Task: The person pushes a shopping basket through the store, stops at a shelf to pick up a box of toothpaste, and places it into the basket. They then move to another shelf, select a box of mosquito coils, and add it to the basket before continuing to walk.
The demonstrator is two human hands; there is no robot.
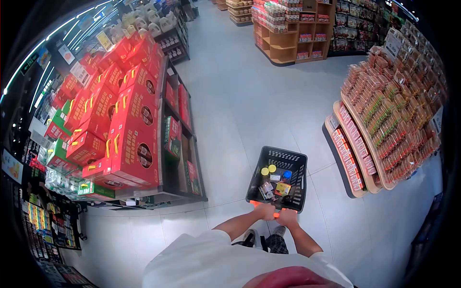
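Observation:
A black shopping basket (pixel 255 175) with slotted walls stands in front of me, low over the floor. My left hand (pixel 264 211) is closed around its orange handle (pixel 276 215). Close beside it, my right hand (pixel 288 218) grips the same handle farther right. Inside the basket lie two things with yellow round tops (pixel 268 170), a blue-topped item (pixel 287 174), a yellow pack (pixel 283 188) and a clear-wrapped package (pixel 266 190). Their exact kinds are too small to tell.
Red gift boxes (pixel 132 125) are stacked on a shelf unit at left. At right, a curved wooden stand (pixel 365 144) carries clear packed food trays. A wooden shelf display (pixel 283 45) stands ahead. Pale tiled floor (pixel 230 110) runs between them.

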